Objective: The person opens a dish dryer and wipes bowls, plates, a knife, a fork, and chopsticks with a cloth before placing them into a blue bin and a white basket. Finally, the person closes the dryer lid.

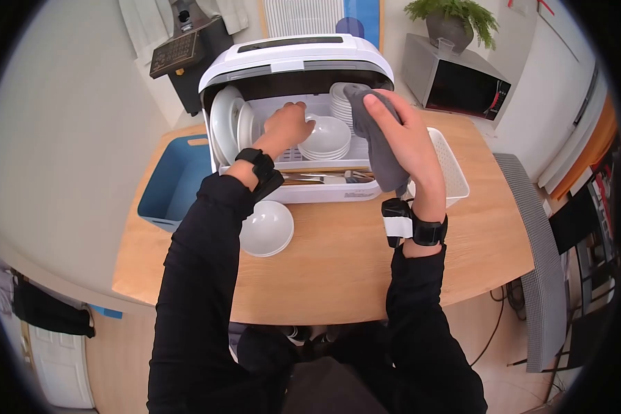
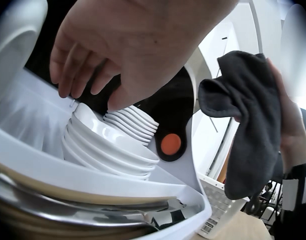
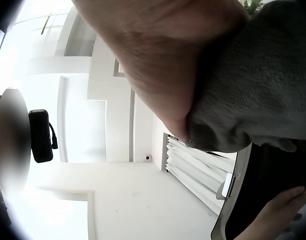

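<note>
My left hand (image 1: 288, 128) is inside the white dish cabinet (image 1: 293, 58), its fingers loosely bent and holding nothing. Just beside and below it stands a stack of white bowls (image 1: 328, 141); the left wrist view shows the hand above these bowls (image 2: 100, 142). My right hand (image 1: 410, 138) grips a dark grey cloth (image 1: 379, 141), which hangs down at the cabinet's right front. Behind the bowls is a stack of small white dishes (image 1: 340, 103), partly covered by the cloth. White plates (image 1: 225, 124) stand upright at the cabinet's left.
Cutlery (image 1: 324, 177) lies in the cabinet's front trough. More white bowls (image 1: 267, 229) sit nested on the wooden table (image 1: 338, 276) in front. A blue basket (image 1: 176, 183) stands left, a white basket (image 1: 455, 165) right. Beyond is a microwave (image 1: 455, 79) with a potted plant (image 1: 452, 24).
</note>
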